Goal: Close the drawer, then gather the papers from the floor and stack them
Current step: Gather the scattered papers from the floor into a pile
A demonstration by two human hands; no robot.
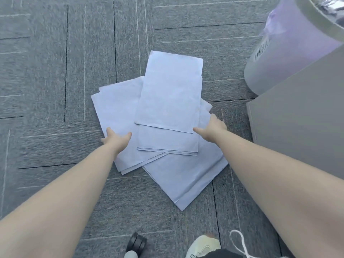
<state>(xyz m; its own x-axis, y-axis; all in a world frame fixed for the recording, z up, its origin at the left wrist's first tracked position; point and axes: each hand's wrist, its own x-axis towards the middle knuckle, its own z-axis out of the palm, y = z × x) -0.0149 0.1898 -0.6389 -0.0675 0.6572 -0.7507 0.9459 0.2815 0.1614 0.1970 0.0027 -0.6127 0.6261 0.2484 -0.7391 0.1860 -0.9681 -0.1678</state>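
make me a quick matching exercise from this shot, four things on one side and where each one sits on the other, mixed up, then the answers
Things:
1. left hand
2. right hand
3. bin
4. shoe

Places:
A. bottom edge of the view, on the carpet
B. on the left-hand sheets of the papers
C. upper right corner, behind the grey cabinet
D. at the right edge of the paper pile

Pairs: 1-B, 2-D, 3-C, 4-A
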